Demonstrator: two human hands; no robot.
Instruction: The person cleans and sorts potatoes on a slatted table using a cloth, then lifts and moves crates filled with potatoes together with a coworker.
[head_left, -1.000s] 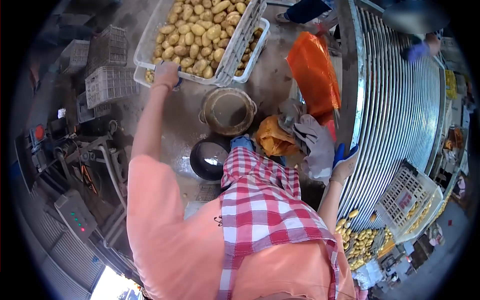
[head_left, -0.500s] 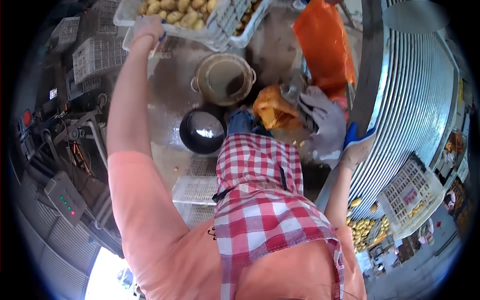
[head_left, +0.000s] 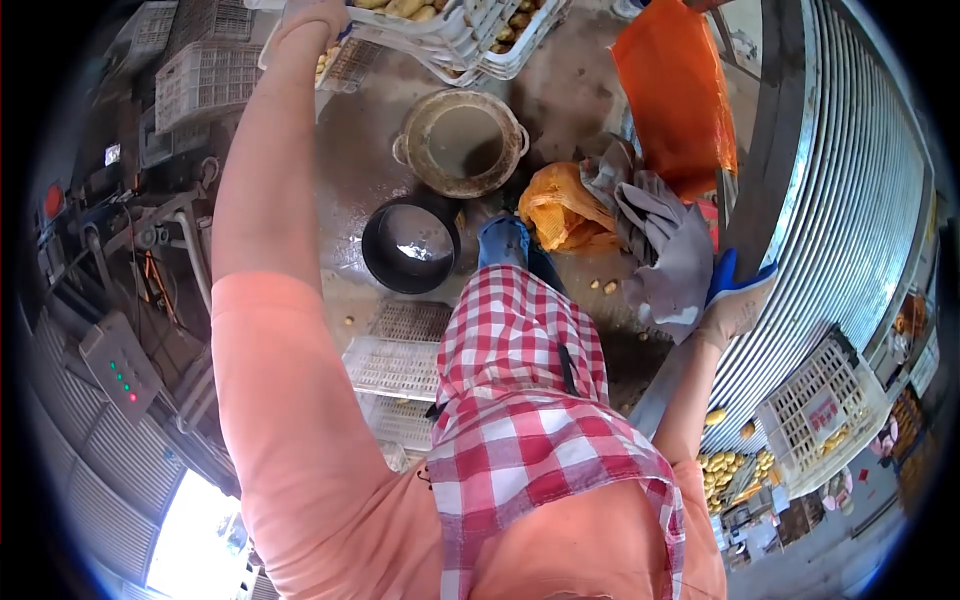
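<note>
At the top left, my left hand, in a pale glove with blue, grips the near corner of a white plastic crate of potatoes. The upper frame edge cuts off part of the crate. My right hand, in a glove with blue fingers, rests on the dark frame edge beside the ribbed metal surface, thumb and fingers apart. Grey cloth hangs just left of it.
A round two-handled tub and a black bucket stand on the wet floor. An orange mesh sack and an orange sheet lie ahead. White crates are beside my legs. Machinery with a control box stands left.
The view has shifted, so the potato crate and my left hand sit higher in the frame. My left hand still grips the crate; my right hand remains at the frame edge.
</note>
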